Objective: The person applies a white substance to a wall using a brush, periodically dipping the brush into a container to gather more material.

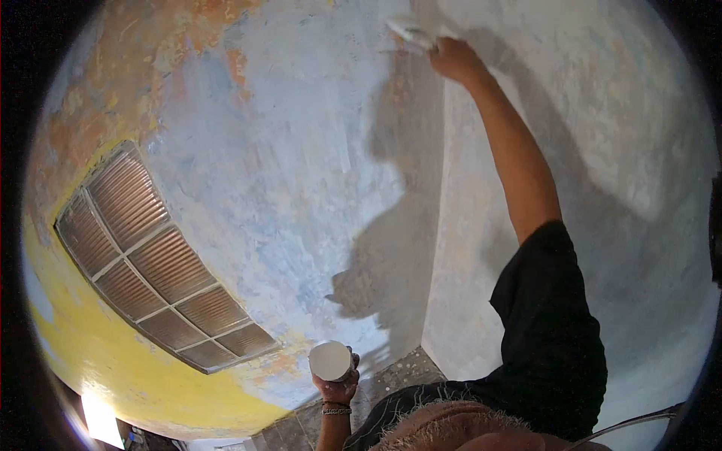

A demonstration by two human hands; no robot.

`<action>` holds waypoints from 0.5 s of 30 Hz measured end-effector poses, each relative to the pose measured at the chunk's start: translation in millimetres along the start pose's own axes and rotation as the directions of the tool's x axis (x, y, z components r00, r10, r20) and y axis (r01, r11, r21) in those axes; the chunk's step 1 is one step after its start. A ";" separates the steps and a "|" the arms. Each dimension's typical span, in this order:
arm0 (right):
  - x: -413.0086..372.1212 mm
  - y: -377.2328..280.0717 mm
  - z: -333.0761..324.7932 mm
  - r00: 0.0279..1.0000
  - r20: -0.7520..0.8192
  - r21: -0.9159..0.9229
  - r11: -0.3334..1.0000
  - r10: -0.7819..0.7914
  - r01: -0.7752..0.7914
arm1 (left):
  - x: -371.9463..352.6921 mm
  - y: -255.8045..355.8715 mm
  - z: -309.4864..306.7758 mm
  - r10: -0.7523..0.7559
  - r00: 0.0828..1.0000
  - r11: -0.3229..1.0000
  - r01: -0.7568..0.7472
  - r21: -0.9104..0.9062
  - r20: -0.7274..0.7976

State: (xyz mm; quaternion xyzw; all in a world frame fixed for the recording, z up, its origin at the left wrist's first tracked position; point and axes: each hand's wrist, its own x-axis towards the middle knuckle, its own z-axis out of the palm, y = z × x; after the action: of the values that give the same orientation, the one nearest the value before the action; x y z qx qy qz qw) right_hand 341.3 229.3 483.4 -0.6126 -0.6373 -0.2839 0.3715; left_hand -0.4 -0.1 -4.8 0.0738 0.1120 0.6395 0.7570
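Note:
My right hand (455, 62) is raised high near the corner of the walls, its fingers closed round a paintbrush (411, 34). The brush looks whitish and blurred, its end close against the upper part of the pale blue-white wall (293, 150). Low down and to the left, my left hand (340, 387) grips a round cup of white paint (330, 361) from below and the side. The cup's mouth faces up toward the camera, and the pale contents fill the opening. A dark bracelet circles the left wrist.
A window of ribbed glass panes (154, 263) is set in the left wall, above yellow paint (143, 361). Orange patches show at upper left. A greyish-white wall (481, 301) meets it at the corner. Speckled floor (406, 373) lies below; a bright light (101, 419) glows bottom left.

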 end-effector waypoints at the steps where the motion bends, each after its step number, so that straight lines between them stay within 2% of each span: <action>1: -23.4 1.6 5.7 1.000 -0.006 0.013 1.000 -0.004 0.004 | -1.0 0.6 0.4 0.023 0.999 0.999 -0.022 0.049 -0.022; 3: -54.6 8.1 -12.2 0.980 0.194 -0.098 0.995 0.050 -0.032 | 0.8 5.1 -6.2 -0.022 0.999 1.000 0.022 -0.005 0.030; 4: -63.1 7.6 -29.2 0.980 0.194 -0.098 0.995 0.051 -0.032 | 3.3 6.3 -8.6 -0.061 0.994 0.996 0.066 -0.064 0.087; 6: -74.6 7.1 -57.9 0.917 0.397 -0.358 0.926 0.037 0.118 | 4.6 7.1 -8.6 -0.093 0.993 0.992 0.099 -0.083 0.070; 7: -70.0 8.9 -55.9 0.915 0.401 -0.357 0.927 0.042 0.114 | 3.7 7.7 -8.5 -0.125 0.991 0.986 0.131 -0.103 0.056; 9: -43.9 4.8 -54.5 0.861 0.505 -0.531 0.763 -0.063 0.367 | 5.1 6.7 -7.4 -0.110 0.992 0.992 0.114 -0.058 0.061; 11: -17.6 -11.5 -64.8 0.878 0.474 -0.544 0.765 -0.060 0.346 | 9.6 2.0 -2.9 -0.089 0.993 0.996 0.091 -0.024 0.079; 13: 19.8 -21.2 -77.0 0.867 0.491 -0.528 0.763 -0.083 0.372 | 9.2 -3.1 3.4 0.046 0.996 0.994 -0.053 0.096 0.071; 14: 39.4 -21.2 -84.6 0.868 0.489 -0.530 0.761 -0.087 0.375 | 10.6 -3.4 0.5 0.049 0.996 0.994 -0.056 0.091 0.074; 15: 59.5 -21.7 -92.3 0.887 0.457 -0.552 0.762 -0.062 0.338 | 10.7 -3.0 -5.5 -0.003 0.995 1.000 0.003 0.002 0.099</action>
State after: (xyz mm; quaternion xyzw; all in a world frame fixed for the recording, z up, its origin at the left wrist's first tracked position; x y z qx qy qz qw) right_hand 332.9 185.9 586.3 -0.6719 -0.6353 -0.3798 -0.0261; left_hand 2.6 9.7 -11.6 0.1059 0.0752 0.6339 0.7624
